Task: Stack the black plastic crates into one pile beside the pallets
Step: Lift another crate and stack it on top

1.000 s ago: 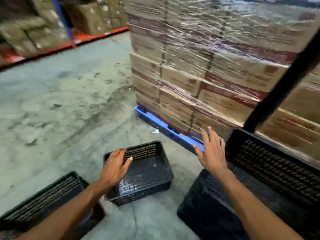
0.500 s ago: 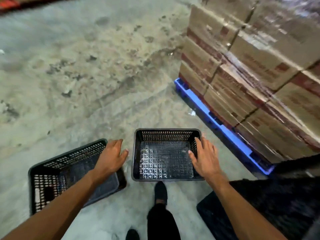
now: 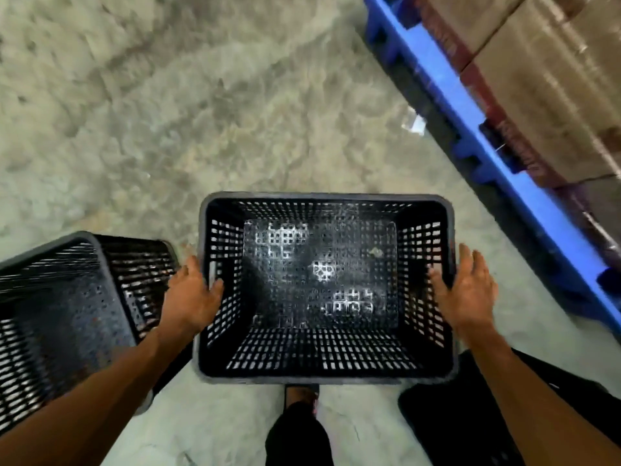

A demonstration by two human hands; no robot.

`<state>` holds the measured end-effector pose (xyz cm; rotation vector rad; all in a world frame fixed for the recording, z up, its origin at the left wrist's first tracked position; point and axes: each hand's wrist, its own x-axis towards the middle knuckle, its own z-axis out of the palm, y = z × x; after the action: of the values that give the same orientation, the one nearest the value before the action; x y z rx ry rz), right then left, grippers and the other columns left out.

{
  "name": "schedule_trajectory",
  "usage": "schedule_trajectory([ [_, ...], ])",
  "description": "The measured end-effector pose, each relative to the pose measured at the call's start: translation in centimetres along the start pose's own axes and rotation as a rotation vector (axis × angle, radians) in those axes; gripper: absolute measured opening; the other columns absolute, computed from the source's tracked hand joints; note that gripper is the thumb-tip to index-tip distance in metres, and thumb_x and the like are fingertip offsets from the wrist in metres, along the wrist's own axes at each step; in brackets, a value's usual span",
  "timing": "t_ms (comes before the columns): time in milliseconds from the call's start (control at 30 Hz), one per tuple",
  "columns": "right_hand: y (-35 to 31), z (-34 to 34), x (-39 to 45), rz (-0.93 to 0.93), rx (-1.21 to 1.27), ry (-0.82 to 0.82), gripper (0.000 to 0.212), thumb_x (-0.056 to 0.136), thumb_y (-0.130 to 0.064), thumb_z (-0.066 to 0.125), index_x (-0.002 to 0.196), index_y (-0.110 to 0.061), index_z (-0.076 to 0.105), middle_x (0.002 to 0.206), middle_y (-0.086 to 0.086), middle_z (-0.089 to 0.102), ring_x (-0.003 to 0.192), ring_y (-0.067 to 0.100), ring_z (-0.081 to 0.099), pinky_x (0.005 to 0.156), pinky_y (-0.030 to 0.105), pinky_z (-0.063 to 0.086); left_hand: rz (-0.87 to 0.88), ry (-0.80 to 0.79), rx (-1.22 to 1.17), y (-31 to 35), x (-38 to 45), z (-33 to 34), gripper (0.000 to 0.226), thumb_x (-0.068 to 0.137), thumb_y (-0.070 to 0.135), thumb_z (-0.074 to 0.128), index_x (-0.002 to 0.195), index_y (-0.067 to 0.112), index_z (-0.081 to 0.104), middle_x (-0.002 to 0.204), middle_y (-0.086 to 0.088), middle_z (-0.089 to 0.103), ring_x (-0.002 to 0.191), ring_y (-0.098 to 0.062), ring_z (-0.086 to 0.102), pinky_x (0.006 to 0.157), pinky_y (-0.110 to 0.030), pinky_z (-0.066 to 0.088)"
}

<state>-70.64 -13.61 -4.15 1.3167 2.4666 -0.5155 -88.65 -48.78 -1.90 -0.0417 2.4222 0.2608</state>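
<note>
A black perforated plastic crate (image 3: 322, 371) stands open side up on the concrete floor right in front of me. My left hand (image 3: 191, 297) clasps its left wall, thumb inside and fingers outside. My right hand (image 3: 467, 294) sits on the right wall, thumb inside and fingers stretched along the rim. A second black crate (image 3: 67, 297) lies just to the left, tilted. At the lower right a further black crate (image 3: 470, 418) shows as a dark, blurred shape under my right forearm.
A blue pallet (image 3: 470, 112) runs diagonally along the right, loaded with wrapped brown cartons (image 3: 554, 79). A small pale scrap (image 3: 415, 124) lies on the floor beside it. My foot (image 3: 302, 395) and dark trouser leg are under the crate's near edge. Bare concrete floor (image 3: 168, 112) spreads ahead and left.
The view has tipped down and come closer to the middle crate. Both hands have moved from hovering above its sides onto its left and right walls.
</note>
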Motion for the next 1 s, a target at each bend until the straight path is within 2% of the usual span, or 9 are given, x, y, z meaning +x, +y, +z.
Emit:
schedule_trajectory([
  [100, 3.2, 4.7, 1.9, 0.134, 0.08, -0.051, 0.071, 0.088, -0.04, 0.054, 0.145, -0.009, 0.025, 0.137, 0.029, 0.044, 0.123, 0.046, 0.045, 0.1, 0.052, 0.035, -0.112, 0.053, -0.148, -0.4, 2.9, 4.8, 0.072, 0.089, 0.018, 0.055, 0.145, 0.001, 0.013, 0.134, -0.036, 0.045, 0.12, -0.049, 0.046, 0.1, -0.05, 0.041],
  [200, 4.0, 6.8, 2.1, 0.188, 0.236, -0.01, 0.042, 0.091, -0.032, 0.051, 0.119, 0.0, 0.045, 0.109, 0.031, 0.06, 0.1, 0.046, 0.058, 0.082, 0.047, 0.046, -0.179, 0.158, -0.275, -1.0, 4.1, 6.4, 0.042, 0.089, 0.002, 0.044, 0.129, 0.0, 0.03, 0.117, -0.035, 0.055, 0.101, -0.048, 0.056, 0.079, -0.044, 0.041],
  [333, 3.0, 6.3, 1.8, 0.219, 0.379, 0.039, 0.029, 0.094, -0.017, 0.05, 0.109, 0.008, 0.054, 0.104, 0.029, 0.063, 0.087, 0.03, 0.058, 0.077, 0.034, 0.042, -0.098, 0.116, -0.305, -1.7, 4.1, 5.6, 0.022, 0.092, 0.002, 0.038, 0.114, 0.004, 0.034, 0.092, -0.029, 0.06, 0.064, -0.031, 0.054, 0.06, -0.035, 0.04],
  [400, 2.3, 4.6, 1.0, 0.201, 0.403, 0.062, 0.028, 0.093, -0.017, 0.051, 0.109, 0.006, 0.055, 0.102, 0.028, 0.063, 0.086, 0.029, 0.059, 0.077, 0.035, 0.045, -0.037, 0.15, -0.291, -1.9, 3.2, 3.9, 0.021, 0.094, 0.004, 0.039, 0.115, 0.003, 0.036, 0.086, -0.023, 0.055, 0.059, -0.025, 0.047, 0.059, -0.034, 0.036],
  [500, 0.7, 0.4, -0.5, 0.179, 0.377, 0.086, 0.027, 0.093, -0.02, 0.052, 0.106, 0.003, 0.055, 0.103, 0.028, 0.065, 0.094, 0.04, 0.062, 0.083, 0.044, 0.049, 0.037, 0.202, -0.291, -2.0, 0.8, 0.1, 0.023, 0.094, 0.007, 0.042, 0.117, 0.002, 0.038, 0.085, -0.019, 0.055, 0.07, -0.031, 0.049, 0.064, -0.038, 0.037],
  [600, -1.7, -5.7, -2.9, 0.118, 0.337, 0.123, 0.027, 0.092, -0.019, 0.052, 0.106, 0.004, 0.055, 0.103, 0.031, 0.064, 0.096, 0.043, 0.061, 0.084, 0.045, 0.047, 0.122, 0.218, -0.359, -2.3, -2.6, -5.6, 0.022, 0.095, 0.01, 0.041, 0.117, 0.008, 0.036, 0.084, -0.021, 0.06, 0.068, -0.038, 0.059, 0.061, -0.044, 0.049],
  [733, -5.6, -14.2, -8.6, 0.05, 0.357, 0.216, 0.028, 0.091, -0.018, 0.053, 0.107, 0.005, 0.055, 0.105, 0.033, 0.063, 0.101, 0.045, 0.06, 0.086, 0.045, 0.045, 0.222, 0.295, -0.42, -3.3, -8.0, -13.7, 0.032, 0.096, 0.008, 0.038, 0.126, 0.006, 0.031, 0.084, -0.019, 0.059, 0.065, -0.033, 0.055, 0.063, -0.037, 0.04],
  [933, -10.9, -28.4, -24.5, -0.033, 0.426, 0.498, 0.034, 0.091, -0.028, 0.052, 0.095, 0.006, 0.051, 0.097, 0.038, 0.06, 0.095, 0.051, 0.057, 0.077, 0.048, 0.043, 0.488, 0.499, -0.524, -6.7, -21.3, -27.5, 0.033, 0.096, 0.006, 0.037, 0.128, 0.001, 0.031, 0.085, -0.015, 0.054, 0.062, -0.027, 0.049, 0.056, -0.032, 0.033],
  [1000, -11.8, -32.6, -30.1, -0.066, 0.45, 0.602, 0.045, 0.086, -0.039, 0.048, 0.095, 0.004, 0.052, 0.098, 0.037, 0.06, 0.095, 0.05, 0.057, 0.077, 0.048, 0.044, 0.578, 0.562, -0.55, -7.5, -25.5, -31.7, 0.033, 0.096, 0.006, 0.037, 0.128, 0.0, 0.032, 0.088, -0.016, 0.055, 0.065, -0.025, 0.047, 0.059, -0.032, 0.033],
])
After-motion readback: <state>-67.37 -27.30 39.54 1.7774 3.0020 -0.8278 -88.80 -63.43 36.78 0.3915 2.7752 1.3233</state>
